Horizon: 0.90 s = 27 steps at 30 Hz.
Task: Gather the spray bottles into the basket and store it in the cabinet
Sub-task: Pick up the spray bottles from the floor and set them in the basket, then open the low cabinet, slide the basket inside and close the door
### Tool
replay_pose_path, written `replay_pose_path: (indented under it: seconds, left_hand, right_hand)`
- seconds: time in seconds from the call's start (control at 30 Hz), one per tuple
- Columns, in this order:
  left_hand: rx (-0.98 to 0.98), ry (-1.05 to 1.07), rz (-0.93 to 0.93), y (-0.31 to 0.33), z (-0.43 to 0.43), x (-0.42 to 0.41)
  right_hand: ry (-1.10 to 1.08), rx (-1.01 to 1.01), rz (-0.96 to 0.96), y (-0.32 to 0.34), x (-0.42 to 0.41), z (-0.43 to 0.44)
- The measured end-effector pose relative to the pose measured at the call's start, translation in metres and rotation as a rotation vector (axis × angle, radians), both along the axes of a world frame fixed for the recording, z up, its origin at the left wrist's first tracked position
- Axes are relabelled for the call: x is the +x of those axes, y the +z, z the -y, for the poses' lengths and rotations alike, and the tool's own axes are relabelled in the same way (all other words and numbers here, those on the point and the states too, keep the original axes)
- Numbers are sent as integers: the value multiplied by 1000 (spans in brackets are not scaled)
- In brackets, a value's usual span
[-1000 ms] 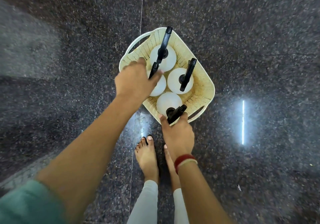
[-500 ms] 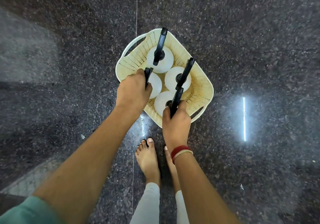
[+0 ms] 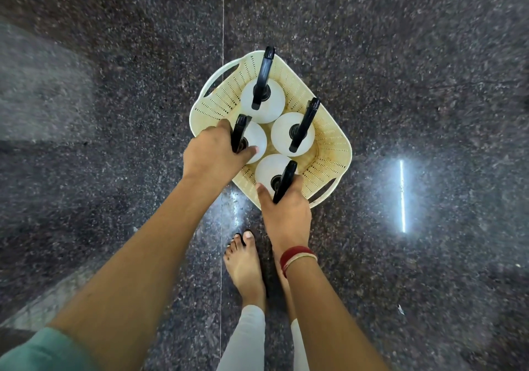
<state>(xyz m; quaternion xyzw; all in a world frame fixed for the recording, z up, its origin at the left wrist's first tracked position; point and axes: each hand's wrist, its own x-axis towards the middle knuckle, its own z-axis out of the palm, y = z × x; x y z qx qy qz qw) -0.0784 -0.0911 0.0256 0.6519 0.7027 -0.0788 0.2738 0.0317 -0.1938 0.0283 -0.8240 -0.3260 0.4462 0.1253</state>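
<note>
View straight down onto a dark speckled stone floor [image 3: 400, 55]. Cream perforated basket [image 3: 329, 147] sits on the floor, just ahead of the person's bare foot [image 3: 244, 267], slightly right of frame centre; one slot handle at its 10 o'clock corner, another at its 4 o'clock corner.

Four white spray bottles with black trigger heads stand upright inside the basket, packed touching:
- far bottle [image 3: 263, 98] at 12 o'clock, nozzle reaching past the far rim
- right bottle [image 3: 286, 135] at 3 o'clock, nozzle aimed toward 1 o'clock
- left bottle [image 3: 256, 141] at 9 o'clock
- near bottle [image 3: 267, 170] at 6 o'clock

Left hand [image 3: 213, 153]: curled closed around the black trigger head of the left bottle, thumb across the white shoulder, fingers wrapped on the far side. Knuckles lie over the basket's 8 o'clock rim.

Right hand [image 3: 286, 213]: closed around the black trigger head of the near bottle, thumb along the bottle's left side, the trigger head rising between thumb and fingers. A red and pale wristband [image 3: 297, 257] sits at the wrist.

Teal sleeve [image 3: 43, 350] at frame 7 o'clock; white trouser legs at 6 o'clock. A bright strip of reflected light [image 3: 402, 196] on the floor at frame 3 o'clock, well apart from the basket. Thin floor joint runs 12 to 6 o'clock, passing just left of the basket
</note>
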Motion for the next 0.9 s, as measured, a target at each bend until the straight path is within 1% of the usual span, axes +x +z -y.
replay_pose_path:
  seconds: [0.07, 0.13, 0.2, 0.27, 0.3, 0.33, 0.37, 0.43, 0.5, 0.53, 0.57, 0.6, 0.67, 0.8, 0.9]
  left_hand:
    - [32, -4, -38, 8, 0, -6]
    - [151, 19, -28, 17, -5, -15]
    - [278, 57, 4, 22, -17, -24]
    - [327, 74, -19, 17, -36, -30]
    - [307, 94, -29, 12, -46, -31]
    - [256, 124, -20, 6, -56, -32]
    - [188, 153, 3, -1, -65, -32]
    - [45, 204, 69, -14, -75, -35]
    - [-105, 299, 158, -24, -78, -40]
    - [-169, 330, 175, -28, -76, -41]
    - [-209, 315, 159, -31, -73, -42]
    - [-222, 265, 123, -35, -69, -43]
    - [-173, 178, 61, -39, -65, -45]
    - [-127, 142, 18, -42, -61, -51]
    - [-116, 137, -7, -41, -55, -51]
  right_hand:
    - [21, -62, 4, 10, 3, 4]
    - [-1, -48, 50, 23, 10, 10]
    - [-129, 96, 66, 36, 21, 16]
    - [-289, 256, 115, 37, 36, 17]
    - [-385, 287, 139, 31, 44, 17]
    - [-505, 267, 118, 22, 53, 14]
    - [-637, 203, 40, 11, 60, 10]
    - [-841, 27, -215, -12, 68, 0]
    - [-894, -43, -413, -30, 68, -8]
    - [-893, -32, -466, -37, 68, -11]
    - [-896, -10, -486, -43, 66, -13]
    - [-899, 5, -470, -48, 65, -15]
    - [-867, -4, -363, -56, 65, -16]
    - [-711, -60, -97, -65, 66, -14]
    - [-739, -44, -71, -66, 67, -12]
